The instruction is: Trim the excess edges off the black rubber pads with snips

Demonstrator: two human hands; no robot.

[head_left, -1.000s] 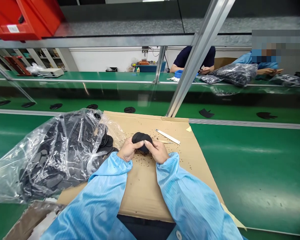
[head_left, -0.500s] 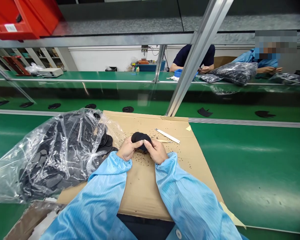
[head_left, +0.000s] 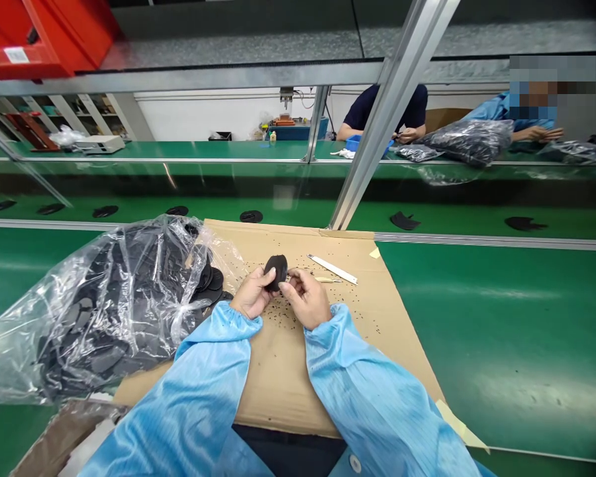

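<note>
My left hand [head_left: 253,294] is closed on a round black pad [head_left: 276,272], its thumb lying across the near face. The pad stands tilted up on edge, so its rim shows on the right side. Curled at that rim are the fingers of my right hand [head_left: 308,297], thumb and fingertips pinching the edge. Beneath both hands lies a cardboard sheet [head_left: 283,384] strewn with tiny black crumbs. To the left, a clear plastic bag [head_left: 129,298] bulges with many similar black pieces, several round ones spilling from its open side.
A white cutter-like strip [head_left: 332,269] and a thin yellowish tool [head_left: 328,280] lie right of my hands. Behind the cardboard, black pieces [head_left: 251,216] rest spaced along a green belt. A metal post [head_left: 362,159] rises behind the cardboard. Two people sit across, beside a black-filled bag [head_left: 469,140].
The black pad has turned from lying flatter to standing tilted on edge. My right thumb has left its face, and the right fingers have shifted to the rim.
</note>
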